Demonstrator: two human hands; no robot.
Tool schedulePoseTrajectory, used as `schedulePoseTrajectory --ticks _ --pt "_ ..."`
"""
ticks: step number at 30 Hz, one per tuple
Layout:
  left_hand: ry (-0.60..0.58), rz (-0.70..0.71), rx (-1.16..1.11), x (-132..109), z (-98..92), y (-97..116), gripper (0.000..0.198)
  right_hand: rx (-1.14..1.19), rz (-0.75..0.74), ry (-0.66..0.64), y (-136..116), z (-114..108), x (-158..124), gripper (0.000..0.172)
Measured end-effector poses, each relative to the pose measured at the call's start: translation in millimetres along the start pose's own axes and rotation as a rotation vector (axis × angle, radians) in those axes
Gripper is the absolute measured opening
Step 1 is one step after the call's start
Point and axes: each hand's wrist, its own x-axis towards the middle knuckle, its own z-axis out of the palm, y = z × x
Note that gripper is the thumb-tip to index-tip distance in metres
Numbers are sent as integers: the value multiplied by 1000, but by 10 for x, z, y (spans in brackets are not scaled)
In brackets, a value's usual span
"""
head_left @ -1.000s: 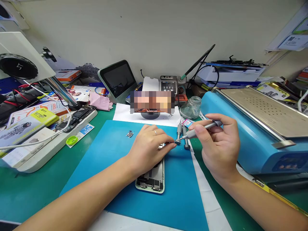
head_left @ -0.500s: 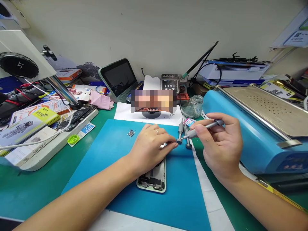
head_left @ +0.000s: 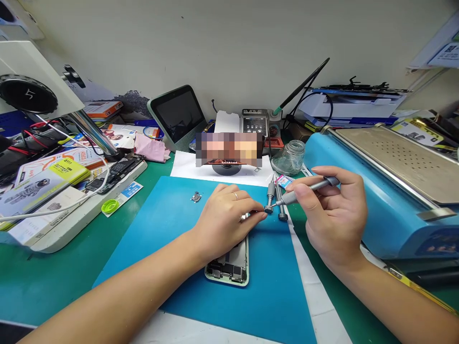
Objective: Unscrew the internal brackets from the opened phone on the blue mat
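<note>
My right hand (head_left: 332, 217) grips a grey precision screwdriver (head_left: 297, 193), its shaft slanting down to the left. The driver's tip meets the fingertips of my left hand (head_left: 225, 215), which are pinched together; whatever lies between them is too small to make out. Beneath my left hand lies an opened phone (head_left: 227, 272) with a pale green frame, its lower inner parts showing and its upper part hidden. Two more screwdrivers, a shorter screwdriver (head_left: 271, 193) and a longer screwdriver (head_left: 281, 205), lie just beyond the driver's tip. A small metal part (head_left: 195, 197) sits left of my hand.
A blue mat (head_left: 150, 229) covers the middle of the green table. A glass jar (head_left: 289, 157) and a blue machine (head_left: 373, 191) stand right. Left are a microscope stand (head_left: 95, 136), boxes (head_left: 46, 191) and a green cap (head_left: 110, 206). At the back are a tilted screen (head_left: 179, 114) and a soldering station (head_left: 254, 124).
The whole view has shifted very slightly. Both hands keep nearly the same pose, with the screwdriver tip still at my left fingertips.
</note>
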Motion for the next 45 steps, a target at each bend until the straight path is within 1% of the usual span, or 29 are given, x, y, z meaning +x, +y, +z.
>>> schedulePoseTrajectory --ticks 9,15,31,45 --pt "4 -8 -5 -1 3 19 15 -38 -10 1 12 -11 10 27" --pt "23 7 -16 -3 7 18 12 -29 -3 1 15 0 5 27" --pt "3 15 -21 -18 29 -9 13 -9 -11 11 10 14 13 28" --pt "-23 -46 -59 -13 18 42 10 -20 -26 6 65 4 10 32"
